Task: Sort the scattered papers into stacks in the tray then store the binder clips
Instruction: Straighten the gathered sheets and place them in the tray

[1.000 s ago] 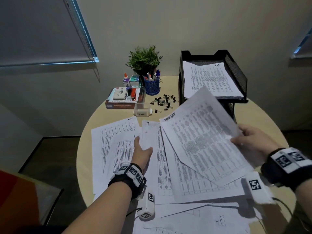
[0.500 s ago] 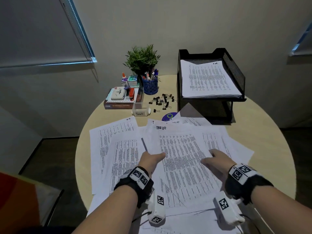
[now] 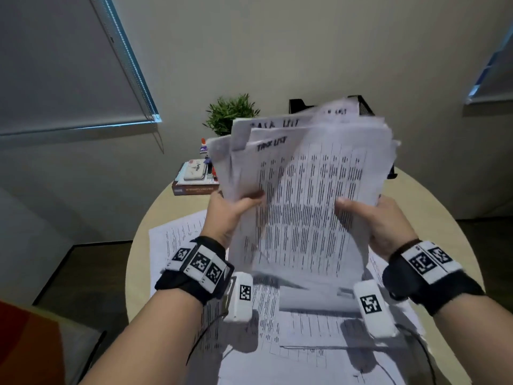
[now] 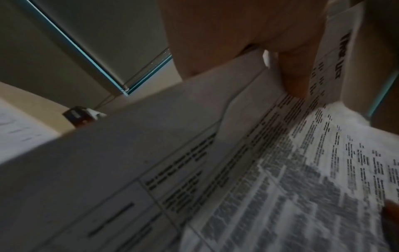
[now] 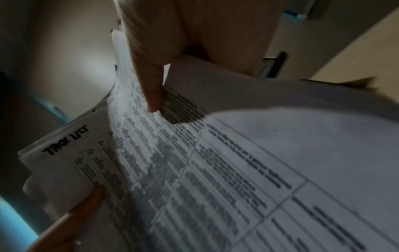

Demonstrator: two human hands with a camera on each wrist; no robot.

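Both hands hold up a sheaf of printed papers (image 3: 305, 195) headed "TASK LIST" in front of me, above the round table. My left hand (image 3: 230, 215) grips its left edge, thumb on the front sheet. My right hand (image 3: 372, 220) grips its right edge the same way. In the left wrist view the sheaf of papers (image 4: 237, 170) fills the frame under my thumb; the right wrist view shows the sheaf of papers (image 5: 194, 170) pinched by my thumb. The black mesh tray (image 3: 366, 105) is mostly hidden behind the sheets. The binder clips are hidden.
More printed papers (image 3: 177, 245) lie on the round wooden table (image 3: 433, 218) below my wrists. At the back left stand a potted plant (image 3: 231, 112), a glue bottle (image 3: 203, 147) and a book with a case on it (image 3: 194, 179).
Both hands gathered the sheets that lay flat on the table and lifted them upright as one sheaf. It now covers the tray and the clips.
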